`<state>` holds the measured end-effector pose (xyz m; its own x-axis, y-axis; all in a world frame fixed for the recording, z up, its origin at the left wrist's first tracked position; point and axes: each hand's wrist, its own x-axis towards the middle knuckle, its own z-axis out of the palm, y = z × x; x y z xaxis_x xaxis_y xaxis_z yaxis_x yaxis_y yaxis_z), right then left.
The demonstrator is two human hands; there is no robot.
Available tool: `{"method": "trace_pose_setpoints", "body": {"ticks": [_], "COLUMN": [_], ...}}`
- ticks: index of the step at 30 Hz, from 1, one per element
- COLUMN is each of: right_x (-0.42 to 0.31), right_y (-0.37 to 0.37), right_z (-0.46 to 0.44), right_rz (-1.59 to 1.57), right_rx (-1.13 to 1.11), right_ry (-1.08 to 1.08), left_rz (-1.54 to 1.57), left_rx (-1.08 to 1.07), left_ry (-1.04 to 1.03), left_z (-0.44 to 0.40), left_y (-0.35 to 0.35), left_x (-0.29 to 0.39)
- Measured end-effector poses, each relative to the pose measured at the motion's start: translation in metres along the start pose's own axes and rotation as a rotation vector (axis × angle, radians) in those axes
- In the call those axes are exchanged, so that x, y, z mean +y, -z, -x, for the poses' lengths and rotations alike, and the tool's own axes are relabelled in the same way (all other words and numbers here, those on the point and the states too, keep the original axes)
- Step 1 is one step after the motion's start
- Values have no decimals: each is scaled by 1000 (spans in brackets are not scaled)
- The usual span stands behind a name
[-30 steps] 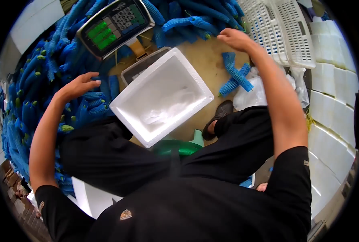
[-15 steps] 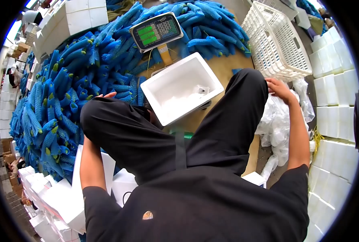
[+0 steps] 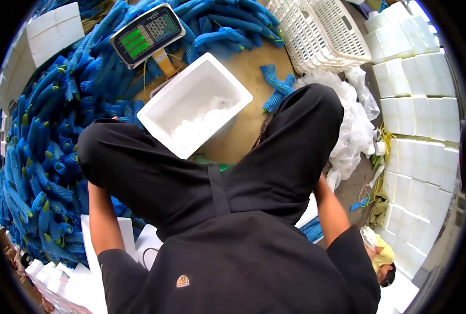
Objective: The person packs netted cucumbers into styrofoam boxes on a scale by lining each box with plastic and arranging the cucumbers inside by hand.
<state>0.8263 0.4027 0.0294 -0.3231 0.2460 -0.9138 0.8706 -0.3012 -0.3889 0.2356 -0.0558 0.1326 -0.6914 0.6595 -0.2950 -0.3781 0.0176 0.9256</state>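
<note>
My left hand is almost wholly hidden behind my left knee; only a fingertip shows, beside blue foam-net sleeves holding long green-tipped vegetables. The right forearm passes under my right thigh, which covers my right hand, so what it touches cannot be seen. Between my knees a white foam box lies tilted, with whitish, clear plastic-like material at its bottom. Behind it stands a weighing scale's display with green lit panels. Two blue-sleeved pieces lie crossed by my right knee.
A white plastic crate stands at the upper right. Clear plastic bags lie right of my knee. White foam boxes are stacked along the right side, and others at lower left. A person in yellow is at lower right.
My right hand has gone from the outside of my right knee to out of sight under the leg. The view has turned right, showing the crossed blue-sleeved pieces and the person in yellow.
</note>
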Motion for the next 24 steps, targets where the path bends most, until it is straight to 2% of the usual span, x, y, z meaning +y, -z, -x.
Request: {"method": "trace_pose_setpoints", "body": {"ticks": [5, 7, 10, 14, 17, 19, 22, 24], "right_x": [50, 52, 24, -74, -194, -291, -418, -455], "right_y": [-43, -32, 21, 125, 172, 155, 58, 16], "right_z": [-9, -24, -43, -77, -82, -46, 29, 50], "right_rz": [-165, -210, -238, -201, -190, -236, -15, 174], "right_rx": [1, 31, 142, 335, 360, 297, 451, 333], "right_ry": [-173, -190, -152, 166, 512, 506, 718, 892], "left_rz": [-93, -130, -145, -170, -176, -170, -155, -132], "left_rx": [201, 287, 402, 546, 633, 692, 761, 775], "left_ry": [184, 249, 325, 371, 366, 348, 326, 330], "left_z": [9, 19, 24, 17, 3, -8, -27, -52], "left_y": [9, 6, 10, 24, 39, 54, 79, 95], "left_x": [-38, -51, -65, -75, -81, -85, -99, -112]}}
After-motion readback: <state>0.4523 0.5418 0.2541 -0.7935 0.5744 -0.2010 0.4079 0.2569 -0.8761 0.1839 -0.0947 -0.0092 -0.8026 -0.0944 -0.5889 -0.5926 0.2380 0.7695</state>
